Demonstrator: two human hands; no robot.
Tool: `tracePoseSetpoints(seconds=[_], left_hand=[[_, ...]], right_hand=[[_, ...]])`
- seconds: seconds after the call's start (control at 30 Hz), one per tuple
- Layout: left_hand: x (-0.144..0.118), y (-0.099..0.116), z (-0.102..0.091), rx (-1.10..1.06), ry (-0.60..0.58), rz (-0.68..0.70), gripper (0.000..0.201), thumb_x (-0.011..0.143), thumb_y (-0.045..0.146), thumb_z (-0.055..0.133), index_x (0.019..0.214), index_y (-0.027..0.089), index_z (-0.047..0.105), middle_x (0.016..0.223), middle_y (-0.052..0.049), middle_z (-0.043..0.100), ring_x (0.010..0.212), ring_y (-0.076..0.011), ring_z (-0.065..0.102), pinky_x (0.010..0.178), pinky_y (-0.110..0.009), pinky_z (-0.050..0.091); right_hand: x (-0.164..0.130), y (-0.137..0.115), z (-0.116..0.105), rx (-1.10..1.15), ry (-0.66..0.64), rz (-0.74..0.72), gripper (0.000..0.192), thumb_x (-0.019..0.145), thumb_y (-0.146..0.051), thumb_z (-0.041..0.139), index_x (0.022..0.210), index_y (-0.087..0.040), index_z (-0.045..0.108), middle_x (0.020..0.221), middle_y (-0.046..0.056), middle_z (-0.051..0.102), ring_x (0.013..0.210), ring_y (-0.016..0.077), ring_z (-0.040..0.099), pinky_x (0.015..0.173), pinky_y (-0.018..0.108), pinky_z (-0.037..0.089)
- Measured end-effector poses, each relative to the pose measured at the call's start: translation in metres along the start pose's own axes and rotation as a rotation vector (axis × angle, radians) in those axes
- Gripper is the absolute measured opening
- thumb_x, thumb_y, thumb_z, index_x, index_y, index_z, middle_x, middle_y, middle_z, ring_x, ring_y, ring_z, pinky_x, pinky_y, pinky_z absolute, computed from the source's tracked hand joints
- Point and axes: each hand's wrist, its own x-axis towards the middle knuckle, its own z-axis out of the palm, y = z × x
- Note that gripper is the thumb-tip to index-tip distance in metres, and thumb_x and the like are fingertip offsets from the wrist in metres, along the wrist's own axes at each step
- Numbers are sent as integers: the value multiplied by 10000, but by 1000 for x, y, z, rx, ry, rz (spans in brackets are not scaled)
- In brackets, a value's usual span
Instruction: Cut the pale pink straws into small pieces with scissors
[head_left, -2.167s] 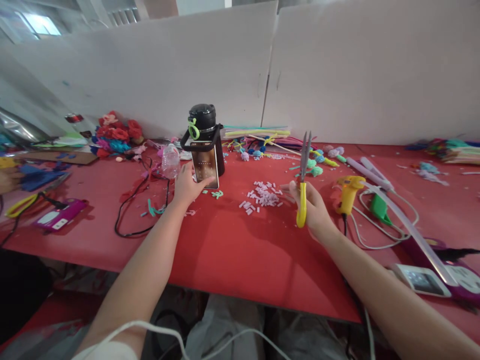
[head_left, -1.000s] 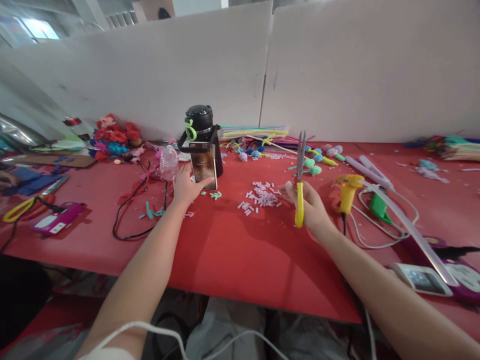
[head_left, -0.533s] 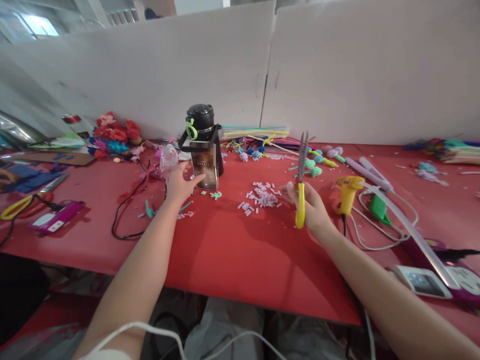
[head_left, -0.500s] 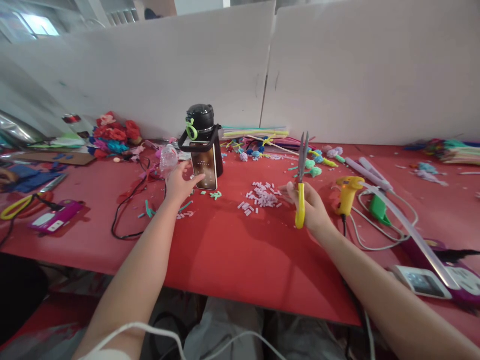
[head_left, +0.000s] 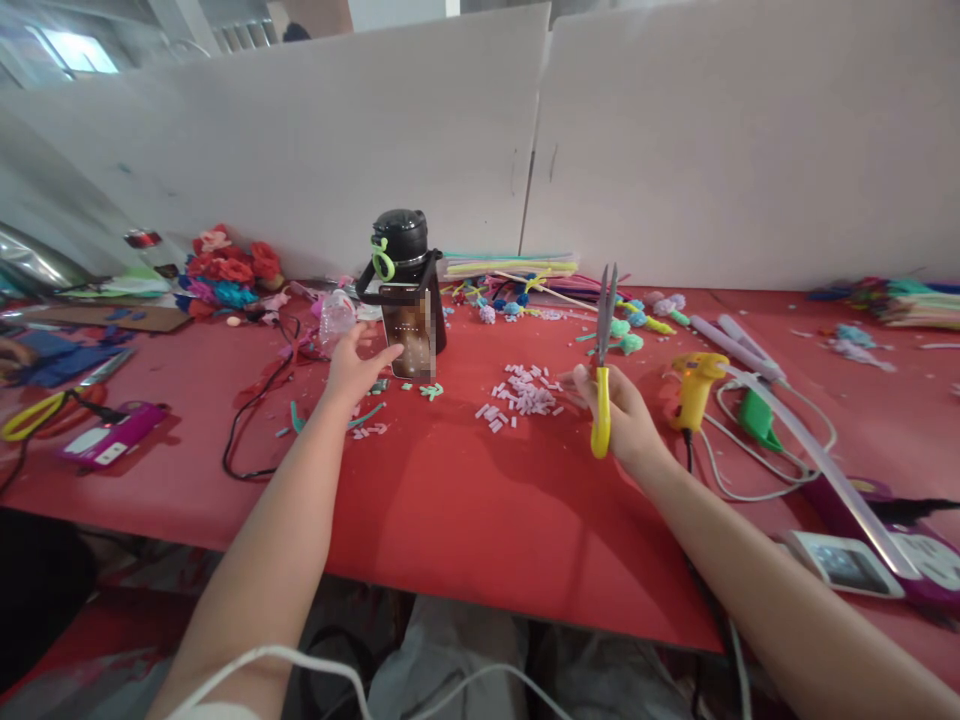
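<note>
I see left hand (head_left: 351, 368) fingers spread, tip on the phone (head_left: 410, 336) propped against the black bottle (head_left: 409, 270); a hard poke could topple it. Right hand (head_left: 626, 420) fingers wrapped round upright scissors (head_left: 602, 362), blades near the glue gun (head_left: 696, 385) cord on the bench (head_left: 465, 500).

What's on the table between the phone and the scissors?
In the head view, a heap of small pale cut pieces lies between the phone and the scissors.

Metal-bladed, yellow plastic-handled scissors (head_left: 602, 350)
</note>
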Motion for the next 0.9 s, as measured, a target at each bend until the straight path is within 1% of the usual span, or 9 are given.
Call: tracePoseSetpoints(seconds=[0.1,0.2,0.3,0.37,0.47,0.57,0.73,0.9], left_hand=[[-3,7,3,-74,-32,-19,531,740,450,764,1178,189,615,1104,-109,690,1025,-263,656,948,-454,538],[-10,14,11,-32,-16,27,638,691,498,801,1209,197,580,1153,-115,662,1042,-276,650,935,-454,539],[-20,20,20,60,3,44,797,622,495,849,1285,212,509,1241,-133,621,1155,-331,613,969,-492,516],[-25,25,26,115,7,13,843,603,482,860,1306,218,477,1284,-146,600,1226,-374,574,991,-525,496],[-30,33,34,176,30,-45,901,581,464,875,1327,211,438,1328,-174,576,1273,-414,538,1012,-557,473],[-31,36,39,187,62,-70,909,584,435,875,1333,206,414,1348,-187,563,1292,-417,527,1026,-551,465],[-28,35,42,154,116,-66,878,619,413,856,1339,205,400,1371,-185,546,1310,-402,517,1044,-525,465],[-27,36,43,182,101,-99,903,619,413,852,1359,185,386,1385,-211,532,1325,-428,495,1062,-562,441]], right_hand=[[0,-1,1,-9,7,0,538,710,-745,692,779,-247,501,826,17,614,819,209,610,801,400,511],[0,-3,1,-6,16,1,552,701,-755,692,761,-247,486,808,10,602,788,199,597,801,400,506],[1,-2,2,10,16,5,553,695,-754,698,768,-248,486,800,8,587,775,196,582,786,393,498],[0,-1,2,17,11,7,540,704,-742,700,785,-250,492,801,7,584,775,196,576,777,389,494],[-1,0,2,13,10,0,517,721,-716,705,793,-250,493,805,6,585,772,195,571,761,380,491],[-2,0,2,3,2,-3,501,737,-698,703,787,-251,484,821,7,590,775,194,575,749,372,491],[-2,2,1,0,-1,-16,474,751,-671,710,796,-250,496,817,0,592,780,192,582,752,369,503],[0,4,0,-31,-3,-31,473,761,-661,707,784,-252,471,780,-14,565,748,181,554,735,356,498]])
